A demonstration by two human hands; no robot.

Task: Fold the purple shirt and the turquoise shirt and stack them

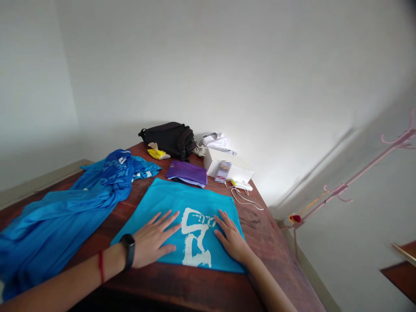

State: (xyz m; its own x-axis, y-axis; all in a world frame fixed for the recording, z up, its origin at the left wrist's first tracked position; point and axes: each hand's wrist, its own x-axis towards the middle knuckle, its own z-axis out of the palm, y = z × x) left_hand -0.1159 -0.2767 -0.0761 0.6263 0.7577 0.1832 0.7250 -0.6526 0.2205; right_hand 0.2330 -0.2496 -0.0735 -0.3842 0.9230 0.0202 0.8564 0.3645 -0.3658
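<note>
A turquoise piece of clothing (pixel 156 199), likely a shirt, lies flat on the dark red wooden table (pixel 260 242), with a white brush-style print and lettering facing up. My left hand (pixel 154 240) rests on its left part, fingers spread, palm down; a black band and a red string circle that wrist and forearm. On the right part of the cloth, beside the print, my right hand (pixel 231 236) lies with its fingers apart. Neither hand grips anything. Some of the lettering is covered by the right fingertips.
Crumpled blue clothes (pixel 87 203) cover the table's left side. Behind the cloth lie a folded purple garment (pixel 186 172), a black bag (pixel 169 138), a yellow packet (pixel 157 154), a white box (pixel 211 159) and a white cable (pixel 247 201). A pink coat stand (pixel 364 167) leans at right.
</note>
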